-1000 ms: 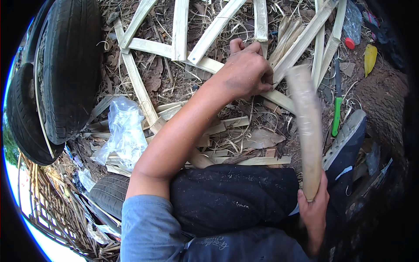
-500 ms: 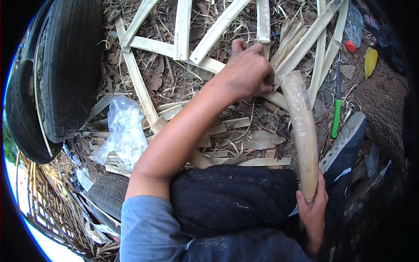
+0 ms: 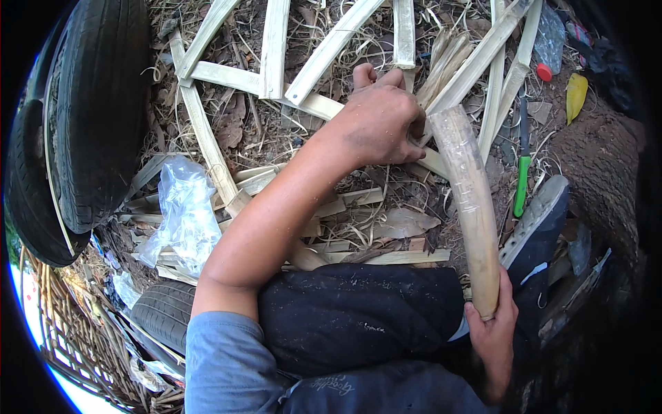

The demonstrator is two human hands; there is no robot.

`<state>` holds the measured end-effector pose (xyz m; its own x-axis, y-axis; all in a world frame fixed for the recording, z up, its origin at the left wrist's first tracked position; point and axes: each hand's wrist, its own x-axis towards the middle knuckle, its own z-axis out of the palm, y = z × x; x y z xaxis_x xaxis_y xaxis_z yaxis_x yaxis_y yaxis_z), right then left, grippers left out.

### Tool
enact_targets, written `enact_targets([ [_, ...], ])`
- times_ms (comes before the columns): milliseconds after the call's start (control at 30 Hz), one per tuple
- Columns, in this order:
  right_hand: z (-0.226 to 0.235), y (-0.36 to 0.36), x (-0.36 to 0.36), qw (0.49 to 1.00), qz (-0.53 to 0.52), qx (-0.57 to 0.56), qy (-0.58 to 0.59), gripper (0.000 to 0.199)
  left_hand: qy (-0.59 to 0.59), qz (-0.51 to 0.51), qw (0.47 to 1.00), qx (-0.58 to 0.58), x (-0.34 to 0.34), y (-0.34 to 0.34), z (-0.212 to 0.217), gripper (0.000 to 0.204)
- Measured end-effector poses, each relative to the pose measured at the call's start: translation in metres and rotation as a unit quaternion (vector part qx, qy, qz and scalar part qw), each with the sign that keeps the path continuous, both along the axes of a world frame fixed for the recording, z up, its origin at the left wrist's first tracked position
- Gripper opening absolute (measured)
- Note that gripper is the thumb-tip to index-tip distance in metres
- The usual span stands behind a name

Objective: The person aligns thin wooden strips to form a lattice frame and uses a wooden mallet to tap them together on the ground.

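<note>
My left hand (image 3: 387, 119) reaches across to a join of flat, pale wooden strips, its thumb and fingers pinched low beside a slanting strip (image 3: 477, 59). What the pinch holds is hidden behind the fingers. Under that wrist runs a long cross strip (image 3: 231, 76), with several other strips fanning away from it; small nail heads show at some joins. In my right hand (image 3: 494, 332) is the lower end of a thick, slightly curved wooden club (image 3: 473, 207). Its scuffed upper end stands close to the left fingertips, over the strips.
A green-handled knife (image 3: 522, 185) lies on the right, near my shoe (image 3: 534, 217) and a tree trunk (image 3: 598, 169). Old tyres (image 3: 100, 110) stand on the left, beside a clear plastic bag (image 3: 185, 207). Loose strips (image 3: 407, 257) and shavings litter the ground before my knee.
The whole view has shifted slightly, so most things sit a little further left. Both hands keep their grips, and the club stays close to the left fingers.
</note>
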<state>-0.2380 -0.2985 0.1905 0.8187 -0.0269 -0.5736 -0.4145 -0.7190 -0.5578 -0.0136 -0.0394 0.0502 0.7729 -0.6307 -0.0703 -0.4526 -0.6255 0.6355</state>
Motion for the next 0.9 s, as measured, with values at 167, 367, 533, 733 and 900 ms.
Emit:
enact_targets([
  [167, -0.005, -0.002, 0.0, 0.998, -0.041, 0.019, -0.034, 0.072, 0.029, 0.042, 0.998, -0.026, -0.007, -0.007, 0.001, 0.019],
  [367, -0.011, -0.009, -0.003, 0.998, -0.043, 0.02, -0.037, 0.073, -0.053, 0.093, 0.988, -0.11, -0.017, -0.013, -0.015, 0.013],
  [533, -0.019, -0.012, -0.005, 0.996, -0.062, 0.041, -0.052, 0.072, -0.07, 0.056, 0.995, -0.055, -0.018, -0.022, -0.009, 0.014],
  [733, -0.028, -0.014, -0.009, 0.995, -0.059, 0.045, -0.067, 0.072, -0.091, 0.036, 0.994, -0.044, -0.018, -0.021, -0.005, 0.013],
  [900, -0.031, -0.012, -0.013, 0.995, -0.031, 0.039, -0.081, 0.073, -0.064, 0.03, 0.997, -0.038, -0.019, -0.021, -0.011, 0.015],
])
